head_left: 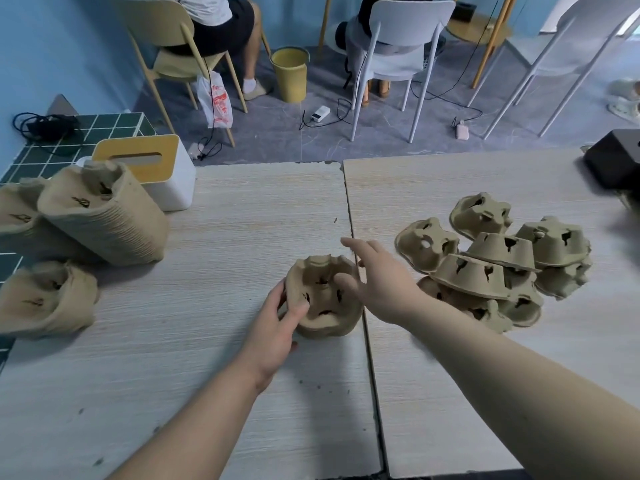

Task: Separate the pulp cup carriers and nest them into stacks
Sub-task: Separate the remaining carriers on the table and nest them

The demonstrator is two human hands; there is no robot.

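- Spanning the lower view, a pale wood-grain table of two tops meets at a dark seam running from 12 to 6 o'clock.
- At 9 o'clock, a tall nested stack of pulp carriers lies on its side, with a shorter stack below it at 8 o'clock and another partly cut off by the left edge.
- At 3 o'clock, a loose pile of single carriers sits on the right-hand top, most turned upside down and overlapping one another.
- At 10 o'clock, a white tissue box with a yellow lid stands just behind the tall stack.
- At the centre, a small stack of carriers rests on the table beside the seam, its open cups facing up.
- The left hand comes in from 7 o'clock and grips the near left rim of the small stack, thumb curled over the edge.
- The right hand comes in from 4 o'clock and hovers over the right side of the same stack, fingers spread and relaxed, holding nothing; whether it touches the rim cannot be told.
- At 2 o'clock, a dark box sits at the table's far right edge.
- At 12 o'clock, beyond the table, people sit on chairs with a yellow bin on the grey floor between them.
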